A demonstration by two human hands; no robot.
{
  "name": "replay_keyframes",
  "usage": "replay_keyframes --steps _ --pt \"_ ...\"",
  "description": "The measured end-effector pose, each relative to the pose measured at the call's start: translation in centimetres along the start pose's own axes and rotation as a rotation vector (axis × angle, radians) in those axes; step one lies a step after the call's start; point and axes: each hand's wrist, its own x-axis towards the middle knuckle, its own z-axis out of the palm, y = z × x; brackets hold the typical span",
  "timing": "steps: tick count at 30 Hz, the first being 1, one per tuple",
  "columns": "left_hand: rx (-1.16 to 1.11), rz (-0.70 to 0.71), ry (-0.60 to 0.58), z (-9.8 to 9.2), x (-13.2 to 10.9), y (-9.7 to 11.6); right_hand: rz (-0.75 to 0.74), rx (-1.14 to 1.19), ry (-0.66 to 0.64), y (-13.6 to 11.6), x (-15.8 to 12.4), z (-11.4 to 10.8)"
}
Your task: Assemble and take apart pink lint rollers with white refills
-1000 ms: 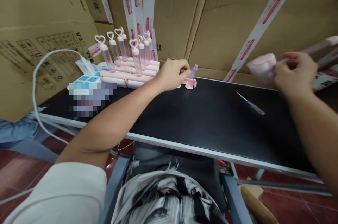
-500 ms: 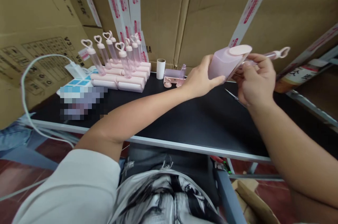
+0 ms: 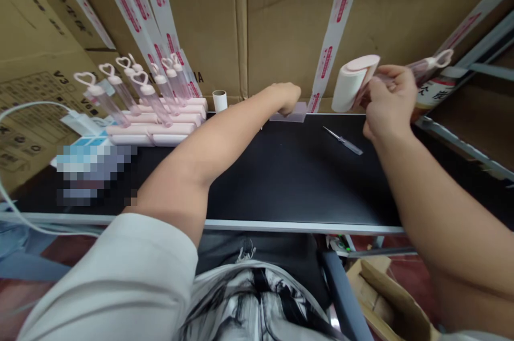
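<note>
In my right hand (image 3: 388, 99), held up at the right, is a lint roller with a heart-topped clear handle (image 3: 428, 64). Its white paper roll (image 3: 347, 86) shows uncovered beside a pink end piece (image 3: 362, 62). My left hand (image 3: 288, 97) reaches to the back of the table, fingers curled down against a translucent purple cover (image 3: 296, 113). The fingertips are partly hidden behind the hand. A screwdriver (image 3: 344, 141) with a clear handle lies between the hands, nearer the right one.
Several pink lint rollers with upright heart-topped handles (image 3: 150, 100) stand at the left. Behind my left forearm is a white roll (image 3: 219, 100). A white power strip with a cable (image 3: 82, 122) lies far left; a labelled bottle (image 3: 439, 86) stands far right. Cardboard (image 3: 277, 25) walls the back.
My left hand has pulled the purple cover off the lint roller and brought it left, down to the table. The white roll now shows in my right hand. The view has shifted right.
</note>
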Motion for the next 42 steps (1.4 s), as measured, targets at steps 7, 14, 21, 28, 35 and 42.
replay_keyframes --steps 7,14,21,28,35,42 --pt "0.105 -0.055 -0.043 1.9 1.2 -0.8 0.091 0.112 -0.090 -3.5 -2.8 1.3" --pt "0.148 -0.073 -0.057 1.9 0.9 -1.8 0.061 0.115 -0.135 -2.9 -3.1 1.4" --pt "0.094 -0.003 -0.002 1.4 -0.3 -1.7 0.057 0.117 -0.143 -2.3 -2.9 1.4" --pt "0.225 -0.021 0.050 2.0 -0.9 -2.2 0.055 0.113 -0.162 -2.4 -3.0 1.5" --pt "0.131 -0.019 0.074 2.8 -0.7 -3.5 0.090 0.131 -0.158 -2.6 -3.0 1.5" --pt "0.328 -0.046 0.049 3.4 -0.1 -4.2 0.069 0.163 -0.186 -1.9 -3.1 1.4"
